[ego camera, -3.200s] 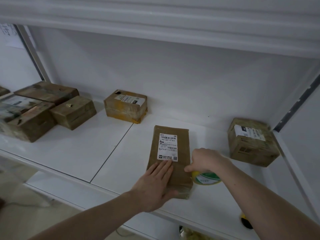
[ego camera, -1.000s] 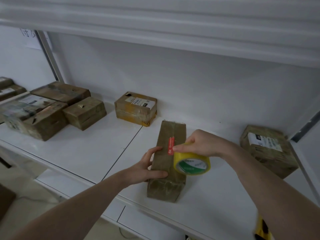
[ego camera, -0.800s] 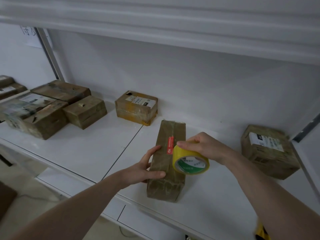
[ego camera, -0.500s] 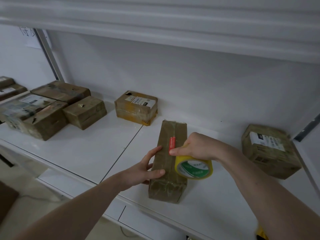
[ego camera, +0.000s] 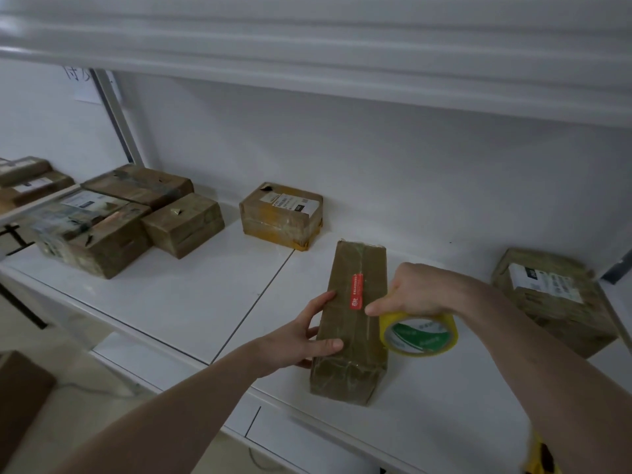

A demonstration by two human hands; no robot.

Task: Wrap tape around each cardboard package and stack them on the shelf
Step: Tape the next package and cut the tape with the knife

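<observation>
Steadying a long package [ego camera: 352,323] on its narrow side at the centre of the frame, the left hand [ego camera: 294,340] wraps its near left edge, thumb across the top face and fingers down the left wall. The right hand [ego camera: 413,292] grips a yellow tape roll [ego camera: 419,333] from above, fingers curled over its rim, the forefinger reaching onto the package top just right of a small red sticker [ego camera: 356,291]. The roll sits tilted against the package's right side, its green-printed core facing the camera. The package's near end lies close to the front lip of the white shelf [ego camera: 191,302]. Bare shelf opens to the left of the package as far as a seam line, and to the lower right beyond the roll. A labelled box [ego camera: 281,213] stands behind it near the back wall. A cluster of boxes [ego camera: 130,213] fills the left of the frame, and another labelled box [ego camera: 554,299] sits at the right edge, well apart from the roll.
</observation>
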